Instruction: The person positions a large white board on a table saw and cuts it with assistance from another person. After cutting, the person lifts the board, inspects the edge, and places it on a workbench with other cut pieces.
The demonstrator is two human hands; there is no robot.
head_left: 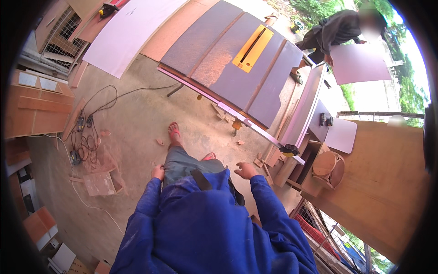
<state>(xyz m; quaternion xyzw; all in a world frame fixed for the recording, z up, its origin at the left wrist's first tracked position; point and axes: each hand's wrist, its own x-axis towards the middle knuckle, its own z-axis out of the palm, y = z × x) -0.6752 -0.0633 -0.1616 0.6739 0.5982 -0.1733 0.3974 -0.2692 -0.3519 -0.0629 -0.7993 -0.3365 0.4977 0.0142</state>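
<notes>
My left hand [158, 172] hangs beside my grey shorts [182, 163], its fingers curled in and nothing visible in them. On my other side, my right hand [247, 170] is held out past the shorts, empty, with its fingers loosely bent and apart. Neither hand touches the table saw [278, 68] standing in front of me. Its dark top has a yellow insert [253, 48] with a slot, and reddish sawdust [212, 68] lies across the surface. A rail [246, 121] runs along its near edge, and a long fence [305, 107] stands at its right.
At the far right a person [342, 32] holds a pale panel [360, 64]. A wooden stool [328, 169] and a power tool [326, 119] sit by a large wooden board [378, 178]. Cables [89, 137] and wood scraps [100, 183] litter the floor at left. A long white sheet [132, 32] lies far left.
</notes>
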